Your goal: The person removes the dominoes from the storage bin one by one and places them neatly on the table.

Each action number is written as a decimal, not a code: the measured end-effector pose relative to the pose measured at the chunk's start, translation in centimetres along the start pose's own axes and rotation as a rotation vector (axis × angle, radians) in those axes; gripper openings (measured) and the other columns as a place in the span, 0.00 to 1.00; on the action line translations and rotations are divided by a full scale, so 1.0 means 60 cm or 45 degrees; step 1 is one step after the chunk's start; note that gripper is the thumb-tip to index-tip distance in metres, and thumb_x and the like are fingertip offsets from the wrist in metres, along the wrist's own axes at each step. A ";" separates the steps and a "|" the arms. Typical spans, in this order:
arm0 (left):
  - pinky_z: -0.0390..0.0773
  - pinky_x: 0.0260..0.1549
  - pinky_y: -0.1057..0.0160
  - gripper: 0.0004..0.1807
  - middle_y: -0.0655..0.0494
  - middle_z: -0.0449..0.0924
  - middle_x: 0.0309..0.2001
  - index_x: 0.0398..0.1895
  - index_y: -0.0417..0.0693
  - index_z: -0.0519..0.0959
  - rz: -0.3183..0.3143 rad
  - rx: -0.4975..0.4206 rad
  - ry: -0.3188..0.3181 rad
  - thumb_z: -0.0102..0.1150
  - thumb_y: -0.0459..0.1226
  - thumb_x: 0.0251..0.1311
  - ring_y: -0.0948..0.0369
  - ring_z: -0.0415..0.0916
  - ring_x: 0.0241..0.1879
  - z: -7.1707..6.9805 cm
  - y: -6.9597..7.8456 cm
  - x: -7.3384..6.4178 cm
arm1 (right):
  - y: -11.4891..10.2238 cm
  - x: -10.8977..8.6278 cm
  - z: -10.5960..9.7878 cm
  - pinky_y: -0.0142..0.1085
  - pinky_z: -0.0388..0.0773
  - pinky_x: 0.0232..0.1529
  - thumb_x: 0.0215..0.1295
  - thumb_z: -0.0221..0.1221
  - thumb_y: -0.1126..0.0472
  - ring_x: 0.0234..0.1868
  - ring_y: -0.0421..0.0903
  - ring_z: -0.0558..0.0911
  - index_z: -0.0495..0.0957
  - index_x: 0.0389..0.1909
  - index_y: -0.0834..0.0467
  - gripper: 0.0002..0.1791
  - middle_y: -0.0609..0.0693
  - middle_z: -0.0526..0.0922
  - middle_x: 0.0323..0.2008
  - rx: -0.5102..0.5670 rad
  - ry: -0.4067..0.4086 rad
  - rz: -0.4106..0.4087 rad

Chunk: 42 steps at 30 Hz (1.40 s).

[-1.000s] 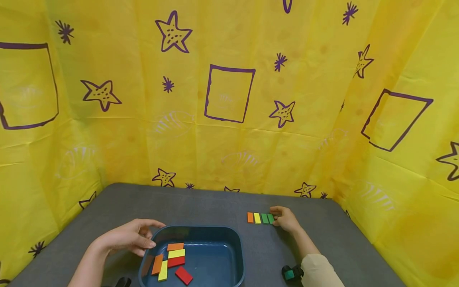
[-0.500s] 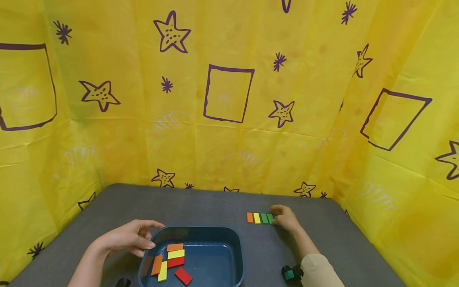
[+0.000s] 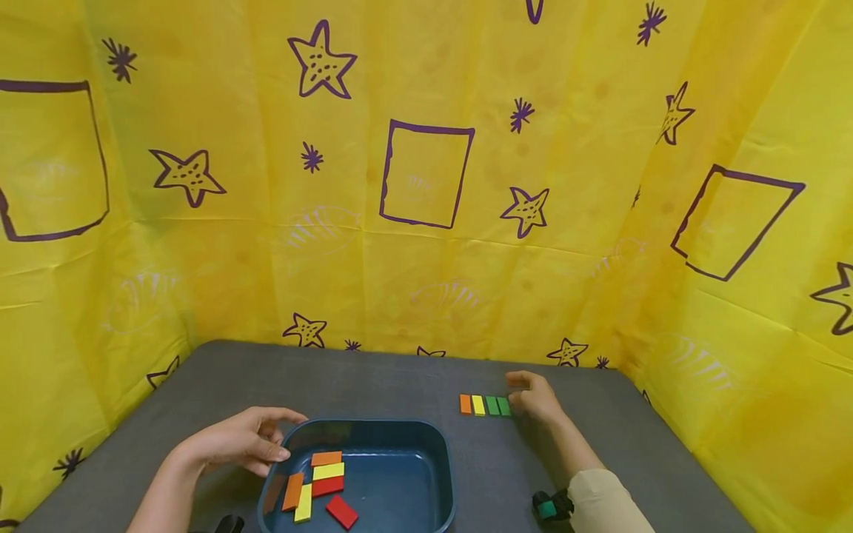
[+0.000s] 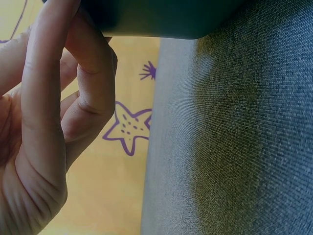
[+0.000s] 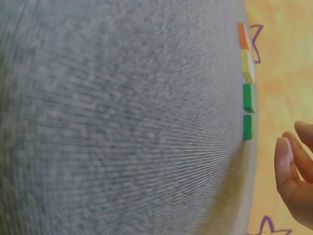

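A row of small flat rectangular blocks lies on the grey table: an orange block (image 3: 465, 403), a yellow block (image 3: 477, 405) and two green blocks, the last green block (image 3: 504, 406) closest to my right hand (image 3: 536, 400). That hand hovers just right of the row, holding nothing. In the right wrist view its fingers (image 5: 283, 159) are lightly bent and apart from the blocks. My left hand (image 3: 243, 438) holds the left rim of a dark blue plastic bin (image 3: 449, 474). Its bent fingers meet the bin's wall (image 4: 156, 22) in the left wrist view.
Inside the bin, on its left side, lie several orange, yellow and red blocks, among them a red block (image 3: 342, 511). The grey table (image 3: 373, 381) ends at a yellow curtain (image 3: 426, 296) behind and on both sides.
My right hand has let go of the rightmost green block and lifted slightly up and to the right. The left hand and the bin have stayed put.
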<state>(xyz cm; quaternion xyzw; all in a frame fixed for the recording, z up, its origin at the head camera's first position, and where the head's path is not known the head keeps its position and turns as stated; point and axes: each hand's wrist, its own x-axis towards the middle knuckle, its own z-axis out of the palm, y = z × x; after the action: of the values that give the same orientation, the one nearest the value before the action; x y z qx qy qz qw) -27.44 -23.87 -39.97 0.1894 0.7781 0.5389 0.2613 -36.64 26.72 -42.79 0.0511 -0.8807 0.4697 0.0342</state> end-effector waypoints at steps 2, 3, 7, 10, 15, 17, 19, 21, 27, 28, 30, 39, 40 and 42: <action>0.82 0.28 0.70 0.37 0.55 0.74 0.30 0.70 0.27 0.59 0.001 -0.002 -0.007 0.61 0.36 0.64 0.67 0.73 0.24 0.000 -0.001 0.000 | -0.007 -0.001 -0.001 0.45 0.84 0.47 0.58 0.55 0.76 0.55 0.63 0.81 0.72 0.61 0.72 0.27 0.72 0.76 0.59 -0.012 -0.027 -0.010; 0.82 0.28 0.70 0.37 0.55 0.74 0.30 0.70 0.27 0.58 0.002 -0.002 -0.011 0.61 0.36 0.64 0.67 0.73 0.24 0.000 -0.002 0.000 | -0.011 -0.002 -0.001 0.45 0.84 0.48 0.59 0.55 0.75 0.55 0.63 0.81 0.72 0.61 0.71 0.26 0.72 0.76 0.60 -0.012 -0.045 -0.021; 0.82 0.27 0.70 0.37 0.55 0.74 0.30 0.71 0.26 0.58 0.013 -0.007 -0.018 0.60 0.36 0.65 0.67 0.74 0.24 0.000 -0.004 0.001 | -0.029 -0.006 0.001 0.45 0.84 0.48 0.62 0.54 0.74 0.54 0.61 0.81 0.73 0.61 0.69 0.24 0.71 0.76 0.60 0.006 -0.117 -0.093; 0.82 0.28 0.69 0.37 0.55 0.73 0.31 0.71 0.26 0.57 0.013 -0.007 -0.014 0.60 0.36 0.65 0.67 0.74 0.25 0.000 -0.005 0.002 | -0.044 -0.010 0.004 0.45 0.84 0.48 0.64 0.54 0.73 0.54 0.63 0.80 0.73 0.61 0.69 0.23 0.71 0.75 0.61 0.028 -0.182 -0.154; 0.83 0.28 0.68 0.36 0.54 0.74 0.31 0.71 0.26 0.58 0.001 0.004 0.001 0.60 0.36 0.65 0.65 0.74 0.26 0.000 -0.002 0.001 | -0.069 -0.015 0.013 0.48 0.83 0.52 0.68 0.54 0.71 0.58 0.68 0.77 0.71 0.64 0.68 0.23 0.71 0.74 0.62 0.047 -0.283 -0.244; 0.83 0.29 0.68 0.36 0.54 0.74 0.32 0.71 0.27 0.58 -0.007 0.004 0.009 0.61 0.36 0.65 0.65 0.74 0.27 0.000 -0.001 0.001 | -0.079 -0.017 0.019 0.48 0.83 0.53 0.68 0.54 0.71 0.59 0.68 0.76 0.71 0.64 0.68 0.23 0.71 0.74 0.62 0.053 -0.307 -0.268; 0.83 0.29 0.68 0.37 0.54 0.74 0.32 0.70 0.27 0.59 -0.022 0.004 0.021 0.61 0.36 0.64 0.65 0.74 0.27 0.000 0.000 0.000 | -0.088 -0.020 0.026 0.47 0.83 0.53 0.68 0.55 0.70 0.58 0.68 0.77 0.71 0.63 0.68 0.23 0.71 0.75 0.61 0.059 -0.322 -0.290; 0.83 0.29 0.67 0.37 0.53 0.74 0.32 0.70 0.28 0.59 -0.028 0.004 0.026 0.62 0.36 0.64 0.64 0.75 0.27 0.001 0.002 0.000 | -0.095 -0.022 0.033 0.46 0.83 0.53 0.68 0.55 0.70 0.58 0.68 0.78 0.72 0.63 0.68 0.22 0.71 0.75 0.61 0.070 -0.345 -0.309; 0.83 0.29 0.67 0.37 0.53 0.75 0.32 0.70 0.28 0.59 -0.029 -0.004 0.026 0.62 0.37 0.63 0.64 0.75 0.28 0.001 0.002 0.000 | -0.115 -0.030 0.059 0.46 0.84 0.51 0.67 0.58 0.69 0.57 0.66 0.79 0.74 0.61 0.66 0.21 0.70 0.77 0.59 0.127 -0.404 -0.332; 0.83 0.29 0.67 0.37 0.53 0.74 0.32 0.70 0.28 0.59 -0.027 -0.006 0.023 0.62 0.37 0.64 0.64 0.75 0.28 0.001 0.002 0.000 | -0.119 -0.032 0.064 0.46 0.84 0.51 0.67 0.58 0.68 0.56 0.65 0.79 0.75 0.60 0.65 0.21 0.69 0.77 0.59 0.134 -0.408 -0.329; 0.83 0.29 0.68 0.37 0.53 0.74 0.32 0.71 0.28 0.59 -0.026 -0.009 0.018 0.62 0.36 0.64 0.65 0.75 0.27 0.001 0.001 0.000 | -0.126 -0.036 0.076 0.46 0.84 0.49 0.66 0.59 0.68 0.55 0.64 0.80 0.76 0.60 0.64 0.21 0.69 0.78 0.58 0.144 -0.414 -0.334; 0.83 0.28 0.68 0.37 0.54 0.73 0.32 0.71 0.27 0.58 -0.023 -0.009 0.015 0.61 0.36 0.65 0.65 0.74 0.26 0.000 0.000 0.002 | -0.164 -0.066 0.134 0.30 0.82 0.45 0.64 0.63 0.66 0.48 0.50 0.82 0.79 0.56 0.62 0.19 0.68 0.80 0.54 0.176 -0.508 -0.385; 0.83 0.28 0.68 0.37 0.54 0.73 0.32 0.71 0.27 0.58 -0.022 -0.008 0.017 0.61 0.36 0.65 0.65 0.74 0.26 0.001 0.000 0.003 | -0.168 -0.070 0.141 0.29 0.81 0.44 0.64 0.64 0.66 0.46 0.48 0.82 0.79 0.56 0.62 0.19 0.68 0.80 0.54 0.185 -0.534 -0.379; 0.83 0.28 0.68 0.36 0.54 0.73 0.32 0.71 0.27 0.58 -0.019 -0.007 0.018 0.60 0.35 0.65 0.65 0.74 0.26 0.001 -0.001 0.003 | -0.177 -0.079 0.155 0.27 0.80 0.43 0.63 0.64 0.67 0.44 0.44 0.82 0.79 0.56 0.61 0.19 0.67 0.81 0.53 0.200 -0.587 -0.361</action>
<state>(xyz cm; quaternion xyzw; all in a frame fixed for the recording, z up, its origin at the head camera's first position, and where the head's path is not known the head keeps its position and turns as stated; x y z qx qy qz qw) -27.52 -23.73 -40.06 0.1791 0.7798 0.5404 0.2604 -30.78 13.36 -39.73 0.2819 -0.8102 0.5030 -0.1056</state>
